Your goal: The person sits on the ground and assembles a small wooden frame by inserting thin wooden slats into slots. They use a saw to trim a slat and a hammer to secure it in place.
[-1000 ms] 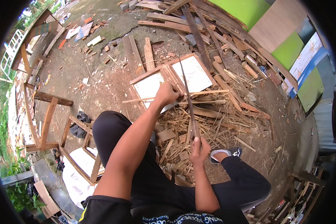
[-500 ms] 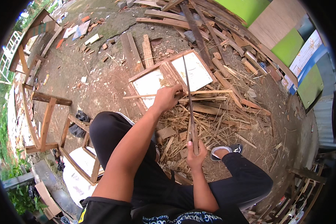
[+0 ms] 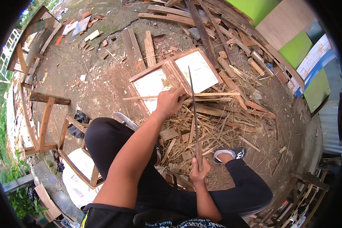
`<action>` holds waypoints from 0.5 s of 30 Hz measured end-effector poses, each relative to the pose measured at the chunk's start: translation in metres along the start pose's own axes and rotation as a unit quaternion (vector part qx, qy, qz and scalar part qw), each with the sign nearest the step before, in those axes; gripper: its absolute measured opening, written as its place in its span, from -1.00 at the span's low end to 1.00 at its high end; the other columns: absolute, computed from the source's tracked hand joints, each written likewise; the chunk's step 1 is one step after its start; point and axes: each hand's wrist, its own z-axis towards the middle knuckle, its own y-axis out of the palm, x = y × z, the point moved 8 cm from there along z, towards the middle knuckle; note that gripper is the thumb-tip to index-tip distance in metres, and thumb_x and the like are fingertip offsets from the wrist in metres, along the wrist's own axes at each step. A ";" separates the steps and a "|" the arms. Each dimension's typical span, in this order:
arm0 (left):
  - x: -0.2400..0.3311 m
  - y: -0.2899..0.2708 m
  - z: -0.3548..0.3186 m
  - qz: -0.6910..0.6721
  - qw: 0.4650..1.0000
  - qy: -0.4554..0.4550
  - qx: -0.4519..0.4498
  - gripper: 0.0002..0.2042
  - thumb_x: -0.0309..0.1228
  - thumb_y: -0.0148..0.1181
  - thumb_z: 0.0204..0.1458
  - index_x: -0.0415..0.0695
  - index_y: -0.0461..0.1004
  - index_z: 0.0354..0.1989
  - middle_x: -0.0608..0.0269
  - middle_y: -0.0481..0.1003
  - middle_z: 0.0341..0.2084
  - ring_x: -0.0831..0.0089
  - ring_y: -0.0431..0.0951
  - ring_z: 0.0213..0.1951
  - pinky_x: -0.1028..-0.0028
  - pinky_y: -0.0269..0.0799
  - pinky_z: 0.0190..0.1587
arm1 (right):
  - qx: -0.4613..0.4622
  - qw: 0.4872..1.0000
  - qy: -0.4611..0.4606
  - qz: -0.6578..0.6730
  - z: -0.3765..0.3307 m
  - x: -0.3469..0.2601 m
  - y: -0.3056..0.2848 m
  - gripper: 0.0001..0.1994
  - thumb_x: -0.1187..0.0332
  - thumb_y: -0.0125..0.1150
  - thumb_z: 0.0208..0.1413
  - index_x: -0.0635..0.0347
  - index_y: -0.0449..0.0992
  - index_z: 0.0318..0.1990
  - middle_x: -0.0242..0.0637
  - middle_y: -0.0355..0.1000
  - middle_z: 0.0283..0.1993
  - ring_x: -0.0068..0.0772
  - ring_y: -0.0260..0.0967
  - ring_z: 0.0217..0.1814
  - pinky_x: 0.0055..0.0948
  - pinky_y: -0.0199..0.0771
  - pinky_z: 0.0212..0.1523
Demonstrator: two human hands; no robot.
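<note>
My right hand [image 3: 200, 170] is wrapped round the wooden handle of a hand saw [image 3: 195, 117], whose long narrow dark blade points away from me. The blade crosses a thin wooden strip [image 3: 226, 94] just right of my left hand [image 3: 171, 101]. That left hand is closed on the strip, its fingers pressing it at the near edge of a wooden frame [image 3: 173, 76] with two white panels. The strip sticks out on both sides of the hand. Whether the blade has cut into the wood, I cannot tell.
Wood shavings and splinters [image 3: 212, 133] cover the ground between my feet. Planks and offcuts [image 3: 216, 30] are piled at the far right. Unfinished wooden frames [image 3: 49, 99] stand at left. A grey flat blade-like piece [image 3: 126, 121] lies beside my left knee.
My right hand has drawn the saw back toward me, and its tip sits lower over the white panel. The left hand stays on the strip. My left knee has shifted slightly left.
</note>
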 end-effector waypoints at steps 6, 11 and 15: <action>0.002 -0.007 -0.003 0.002 0.999 0.024 0.038 -0.77 -0.23 0.37 0.16 -0.04 0.48 -0.42 0.22 0.58 -0.60 0.18 0.60 -0.57 0.26 0.44 -0.50 | -0.006 1.000 0.010 -0.016 0.014 -0.002 0.009 -0.84 0.42 0.24 0.21 0.28 0.46 -0.39 -0.20 0.28 -0.63 -0.31 0.23 -0.64 -0.32 0.27 -0.53; 0.017 -0.007 0.002 -0.018 0.998 0.047 0.049 -0.76 -0.23 0.41 0.13 -0.05 0.50 -0.45 0.24 0.55 -0.63 0.24 0.58 -0.60 0.30 0.42 -0.54 | 0.004 0.999 0.030 -0.012 0.047 -0.002 0.021 -0.84 0.40 0.23 0.24 0.27 0.49 -0.37 -0.20 0.30 -0.61 -0.31 0.23 -0.63 -0.32 0.27 -0.53; 0.005 -0.005 -0.004 -0.013 0.998 0.034 0.050 -0.79 -0.27 0.39 0.13 -0.04 0.51 -0.44 0.25 0.55 -0.62 0.24 0.58 -0.58 0.30 0.43 -0.53 | -0.022 0.999 0.041 -0.026 -0.014 0.001 -0.008 -0.84 0.39 0.24 0.23 0.31 0.53 -0.35 -0.18 0.34 -0.58 -0.31 0.26 -0.62 -0.31 0.31 -0.50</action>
